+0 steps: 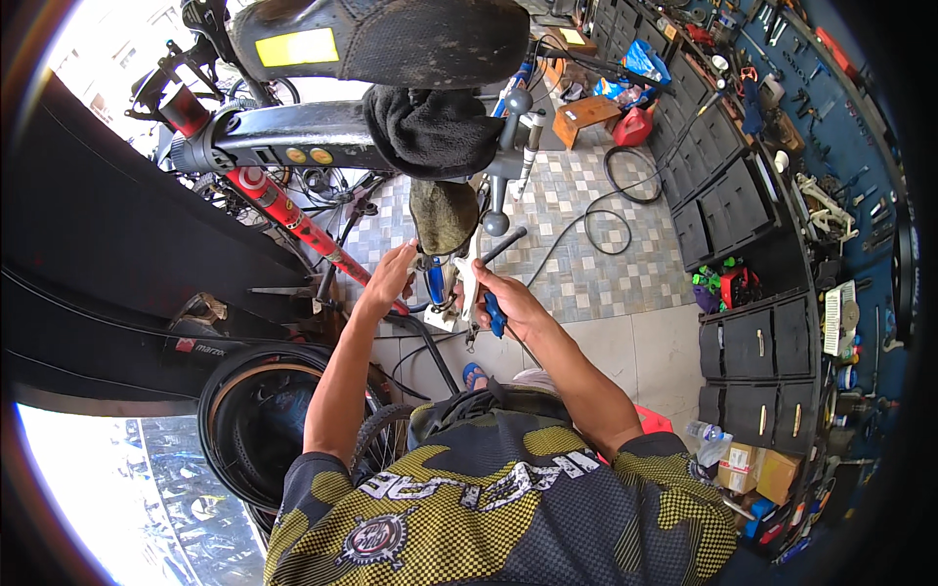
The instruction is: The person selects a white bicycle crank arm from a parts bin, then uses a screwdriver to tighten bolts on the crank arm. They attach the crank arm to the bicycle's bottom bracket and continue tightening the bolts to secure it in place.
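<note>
My right hand (503,298) grips a blue tool (493,313) with a thin black hose or cable, its thumb against a white bike part (467,278). My left hand (389,278) is beside that part, fingers extended toward a worn brownish pad (442,215); whether their tips touch anything is unclear. A blue object (436,283) sits between my hands. Above them is a black clamp arm (293,132) with a dark cloth (425,132) and a grey double-knobbed handle (496,195).
A red stand pole (293,215) slants at left; a worn dark padded object (381,39) hangs overhead. Tyres (230,420) lean at lower left. Black drawers (728,210), a tool board (821,107) and cardboard boxes (777,474) line the right. A hose (606,244) lies on tiles.
</note>
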The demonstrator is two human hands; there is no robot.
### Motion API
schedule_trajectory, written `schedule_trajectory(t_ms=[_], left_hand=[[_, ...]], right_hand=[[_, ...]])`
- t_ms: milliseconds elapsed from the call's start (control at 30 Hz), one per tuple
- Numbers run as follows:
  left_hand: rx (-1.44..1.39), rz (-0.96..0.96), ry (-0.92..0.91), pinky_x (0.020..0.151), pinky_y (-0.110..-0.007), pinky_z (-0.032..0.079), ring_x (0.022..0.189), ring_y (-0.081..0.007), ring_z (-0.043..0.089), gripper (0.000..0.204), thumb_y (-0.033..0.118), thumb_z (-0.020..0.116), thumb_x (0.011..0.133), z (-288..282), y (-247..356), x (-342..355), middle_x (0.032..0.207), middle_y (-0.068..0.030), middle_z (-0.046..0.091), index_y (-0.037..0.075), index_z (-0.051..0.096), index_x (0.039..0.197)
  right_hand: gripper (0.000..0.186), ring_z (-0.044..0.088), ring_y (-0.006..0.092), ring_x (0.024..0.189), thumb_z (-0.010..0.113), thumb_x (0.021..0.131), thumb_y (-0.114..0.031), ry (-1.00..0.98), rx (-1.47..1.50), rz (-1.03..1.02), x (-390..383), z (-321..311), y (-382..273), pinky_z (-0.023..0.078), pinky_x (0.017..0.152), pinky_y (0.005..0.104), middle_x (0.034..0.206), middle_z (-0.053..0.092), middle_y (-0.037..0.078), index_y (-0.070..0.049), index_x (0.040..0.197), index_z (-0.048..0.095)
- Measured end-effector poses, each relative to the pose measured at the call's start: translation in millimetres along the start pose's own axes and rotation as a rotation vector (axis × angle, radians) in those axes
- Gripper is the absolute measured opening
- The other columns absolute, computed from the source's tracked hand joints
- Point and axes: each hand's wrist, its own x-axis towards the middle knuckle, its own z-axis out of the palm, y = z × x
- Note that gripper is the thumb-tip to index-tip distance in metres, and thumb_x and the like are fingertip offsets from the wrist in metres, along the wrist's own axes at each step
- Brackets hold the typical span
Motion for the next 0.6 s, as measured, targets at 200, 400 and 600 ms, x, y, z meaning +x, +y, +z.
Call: schedule_trajectory(t_ms=[200,400,600], left_hand=[[0.013,-0.126,-0.026,0.052,-0.029,0.043,0.057,-0.0120,0.049,0.056,0.056,0.048,0.108,-6,2,-1,0.074,-0.0020,0.051,0.003,0.065,0.117],[0.153,0.014,-0.090,0.053,-0.030,0.045,0.060,-0.0142,0.052,0.043,0.042,0.047,0.108,-4,21,-8,0.078,-0.0037,0.053,0.002,0.063,0.106],[0.087,-0.049,-0.109,0.054,-0.033,0.044,0.061,-0.0154,0.053,0.024,0.024,0.051,0.103,-2,27,-3,0.082,-0.0052,0.054,0.002,0.061,0.098]], right_hand=[[0.065,0.053,0.0086,0.052,0.059,0.098,-0.070,-0.012,0.013,0.040,1,3,-5,0.043,0.048,0.0243,0.082,0.073,0.005,-0.007,0.096,0.074],[0.063,0.053,0.0092,0.051,0.061,0.097,-0.070,0.086,-0.024,0.116,3,8,-13,0.041,0.046,0.0246,0.078,0.072,0.004,-0.008,0.092,0.074],[0.063,0.055,0.0107,0.051,0.067,0.094,-0.068,0.078,0.003,0.096,5,11,-12,0.042,0.046,0.0256,0.077,0.073,0.006,-0.005,0.089,0.073]])
